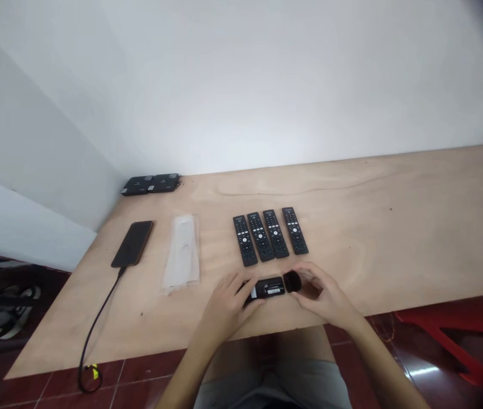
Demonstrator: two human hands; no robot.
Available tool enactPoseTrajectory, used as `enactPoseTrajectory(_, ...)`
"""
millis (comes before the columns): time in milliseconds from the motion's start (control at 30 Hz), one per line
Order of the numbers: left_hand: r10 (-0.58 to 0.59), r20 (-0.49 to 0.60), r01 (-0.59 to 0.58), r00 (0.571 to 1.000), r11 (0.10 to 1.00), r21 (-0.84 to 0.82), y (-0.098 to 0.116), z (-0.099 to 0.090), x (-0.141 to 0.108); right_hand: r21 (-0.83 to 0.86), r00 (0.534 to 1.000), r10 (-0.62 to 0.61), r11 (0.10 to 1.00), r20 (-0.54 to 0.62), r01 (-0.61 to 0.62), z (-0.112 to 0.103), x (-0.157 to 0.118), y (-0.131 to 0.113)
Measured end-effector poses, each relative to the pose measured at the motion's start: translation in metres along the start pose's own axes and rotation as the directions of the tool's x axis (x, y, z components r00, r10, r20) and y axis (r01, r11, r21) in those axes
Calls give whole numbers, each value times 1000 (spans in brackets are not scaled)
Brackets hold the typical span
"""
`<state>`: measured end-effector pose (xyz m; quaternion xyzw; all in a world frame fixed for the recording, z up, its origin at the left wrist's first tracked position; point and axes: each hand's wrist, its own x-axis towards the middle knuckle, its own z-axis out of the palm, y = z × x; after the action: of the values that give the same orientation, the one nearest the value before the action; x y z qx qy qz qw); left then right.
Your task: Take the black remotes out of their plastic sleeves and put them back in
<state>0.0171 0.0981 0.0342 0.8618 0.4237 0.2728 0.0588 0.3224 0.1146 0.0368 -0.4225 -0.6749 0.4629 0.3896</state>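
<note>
The left hand (228, 301) and right hand (320, 292) are both half-closed on a black remote control (267, 288), its white label showing, near the near edge of the table (352, 244). Farther off lie four black remotes (275, 233) side by side — and leftward, a plastic sleeve (182, 253) and a phone (133, 244).

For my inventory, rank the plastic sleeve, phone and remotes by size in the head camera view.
1. Clear plastic sleeve
2. Phone
3. Four black remote controls, which look alike, so I won't rank them against each other.
</note>
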Motion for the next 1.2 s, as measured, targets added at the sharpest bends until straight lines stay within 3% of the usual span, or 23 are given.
enactPoseTrajectory(233,20,-24,-20,1000,1000,19,0,0,2,-17,1000,5,1000,10,-4,0,-1,-1)
enactPoseTrajectory(333,28,-36,-28,999,999,16,-1,1,1,-136,997,-72,988,6,72,2,0,0)
enactPoseTrajectory(533,36,-58,-38,998,999,-29,-3,2,-1,-343,963,-217,902,162,261,9,6,-3)
enactPoseTrajectory(833,63,-69,-65,996,997,-30,-3,3,-1,-315,935,-244,893,257,320,18,18,-5)
enactPoseTrajectory(1200,92,-37,-92,995,996,-14,2,0,1,-298,932,-173,915,318,272,27,26,-13)
